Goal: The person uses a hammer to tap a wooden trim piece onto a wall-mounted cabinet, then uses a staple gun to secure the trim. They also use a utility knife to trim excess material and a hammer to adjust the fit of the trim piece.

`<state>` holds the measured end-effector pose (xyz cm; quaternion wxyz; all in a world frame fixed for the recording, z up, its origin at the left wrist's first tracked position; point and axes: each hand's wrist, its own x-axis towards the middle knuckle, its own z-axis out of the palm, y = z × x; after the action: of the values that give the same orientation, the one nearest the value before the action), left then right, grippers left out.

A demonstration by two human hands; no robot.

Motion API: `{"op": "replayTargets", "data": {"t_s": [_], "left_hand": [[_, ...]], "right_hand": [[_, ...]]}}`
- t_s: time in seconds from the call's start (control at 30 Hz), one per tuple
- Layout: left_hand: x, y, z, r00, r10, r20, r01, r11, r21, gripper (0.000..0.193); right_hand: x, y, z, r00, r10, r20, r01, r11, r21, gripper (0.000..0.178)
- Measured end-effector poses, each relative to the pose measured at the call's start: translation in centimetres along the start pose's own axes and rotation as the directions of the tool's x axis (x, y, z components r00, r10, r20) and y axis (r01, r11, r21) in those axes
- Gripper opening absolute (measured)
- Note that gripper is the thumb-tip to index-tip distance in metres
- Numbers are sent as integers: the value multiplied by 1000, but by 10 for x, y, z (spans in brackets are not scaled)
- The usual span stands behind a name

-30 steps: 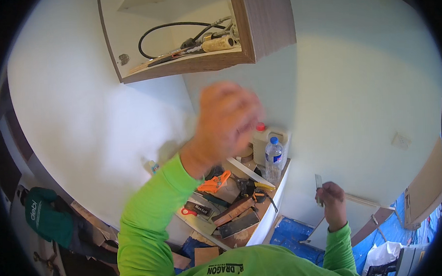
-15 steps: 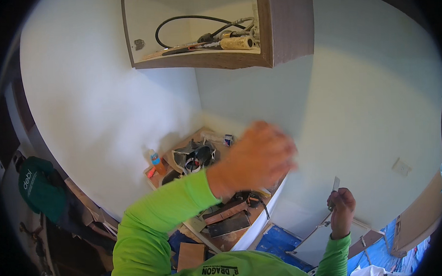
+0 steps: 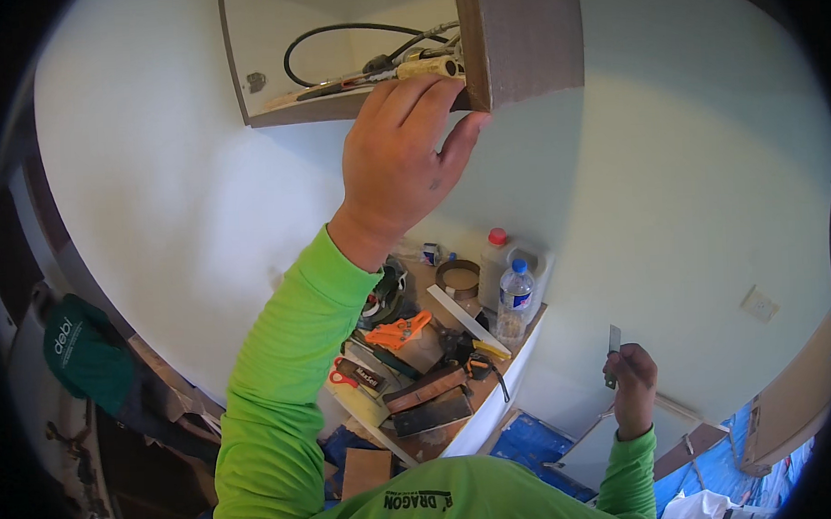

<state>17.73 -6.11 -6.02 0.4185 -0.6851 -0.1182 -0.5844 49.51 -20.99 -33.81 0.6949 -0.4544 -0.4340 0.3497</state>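
My left hand (image 3: 398,164) is raised to the wall cabinet (image 3: 536,49), its fingers hooked over the front lower edge and its thumb near the bottom corner. Its fingertips are hidden from view. Inside the cabinet, just beyond the fingers, lie a black hose (image 3: 303,44) and a cream-coloured tube (image 3: 424,68). My right hand (image 3: 634,380), low on the right, is closed around a narrow flat-bladed tool (image 3: 614,340) with a greenish handle end. The blade points upward, apart from the wall.
Below, a cluttered counter (image 3: 480,404) holds an orange tool (image 3: 398,331), red-handled scissors (image 3: 343,372), a tape roll (image 3: 457,278), a water bottle (image 3: 515,302) and a jug (image 3: 536,264). A person (image 3: 89,358) bends at the far left. Blue sheeting (image 3: 532,443) covers floor.
My left hand has risen from above the counter to the cabinet's lower edge, uncovering bottles and tools below. The right hand keeps its tool and has shifted slightly left.
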Motion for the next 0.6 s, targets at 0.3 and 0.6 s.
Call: {"op": "replayTargets", "data": {"t_s": [0.3, 0.6], "left_hand": [[1, 4, 0, 1000, 12, -5, -12, 999, 30, 32], [-5, 1, 3, 1000, 0, -22, 0, 1000, 5, 28]], "right_hand": [[2, 13, -1, 1000, 23, -7, -22, 999, 31, 3], [0, 2, 11, 998, 40, 45, -37, 997, -65, 4]]}}
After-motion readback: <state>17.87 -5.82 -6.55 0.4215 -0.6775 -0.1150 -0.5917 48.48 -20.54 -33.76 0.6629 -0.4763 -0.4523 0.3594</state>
